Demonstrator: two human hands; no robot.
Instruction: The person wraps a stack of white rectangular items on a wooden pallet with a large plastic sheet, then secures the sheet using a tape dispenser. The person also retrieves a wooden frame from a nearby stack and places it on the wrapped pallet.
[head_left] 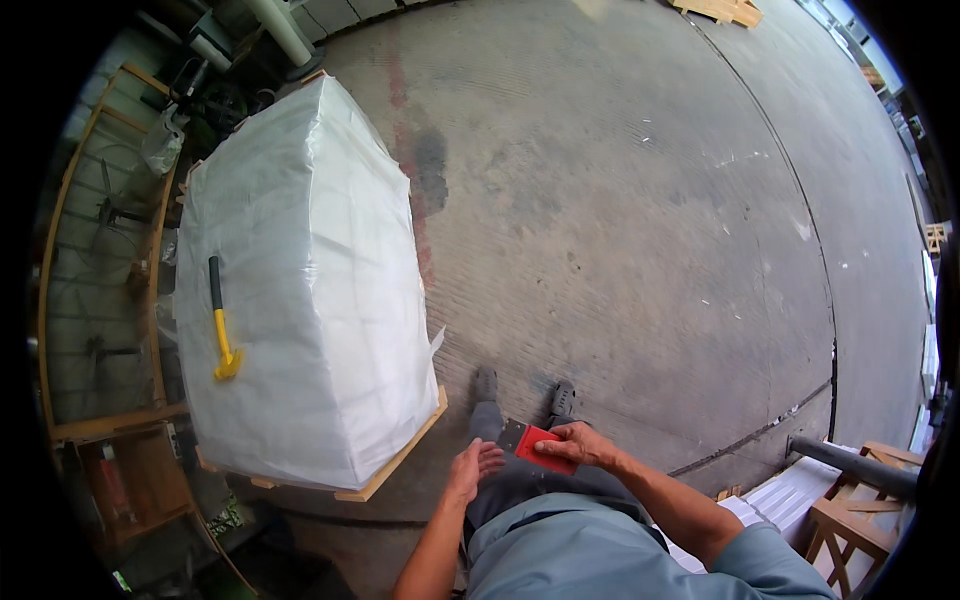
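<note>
My right hand [582,445] holds a small red and grey flat tool [535,444] in front of my waist, fingers closed over its red part. Just to its left, my left hand [472,468] has its fingers loosely spread and touches or nearly touches the tool's grey end. Below both hands are my grey trousers and my shoes [522,390] on the concrete floor [640,220]. To my left stands a large block wrapped in white plastic [300,280] on a wooden pallet [395,465]. On top of the block lies a hammer with a yellow and black handle [220,320].
A wooden frame with metal parts [100,300] stands left of the wrapped block. White corrugated sheets [790,495], a dark pipe [850,463] and a wooden crate [850,525] lie at lower right. A pallet [720,10] sits far across the floor.
</note>
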